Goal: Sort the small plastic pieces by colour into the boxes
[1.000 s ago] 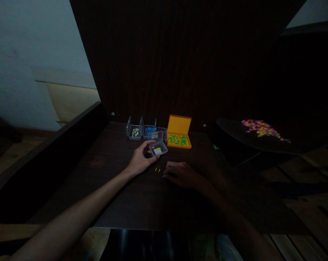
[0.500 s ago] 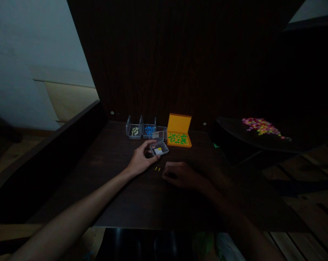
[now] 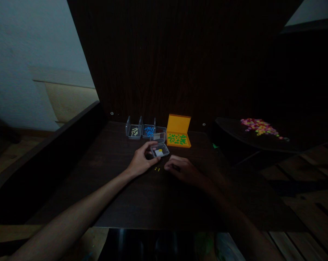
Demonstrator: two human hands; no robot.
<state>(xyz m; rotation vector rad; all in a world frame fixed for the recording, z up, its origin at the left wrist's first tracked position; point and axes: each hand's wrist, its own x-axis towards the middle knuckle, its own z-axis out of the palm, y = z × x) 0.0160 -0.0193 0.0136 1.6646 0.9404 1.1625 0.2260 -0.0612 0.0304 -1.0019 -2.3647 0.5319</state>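
Note:
My left hand [image 3: 140,158] grips the left side of a small clear plastic box [image 3: 164,151], thumb in front and fingers behind. The box's lid is raised; a white label and something yellow show in it. Just below it on the dark tabletop lie a few tiny yellow pieces [image 3: 158,169]. My right hand [image 3: 181,168] is closed in a pinch to the right of those pieces, near the box's front corner. Whatever its fingertips hold is too small and dark to make out.
Behind stand an open clear box of pale pieces [image 3: 134,132], another of blue pieces [image 3: 148,131], and an open orange case [image 3: 179,124] with green pieces. A heap of pink and yellow bits [image 3: 259,127] lies on a dark surface at right. A dark raised side panel [image 3: 49,156] bounds the left.
My right hand has moved slightly up and to the right, nearer the clear box. My left hand keeps its grip on the box, which has shifted very little.

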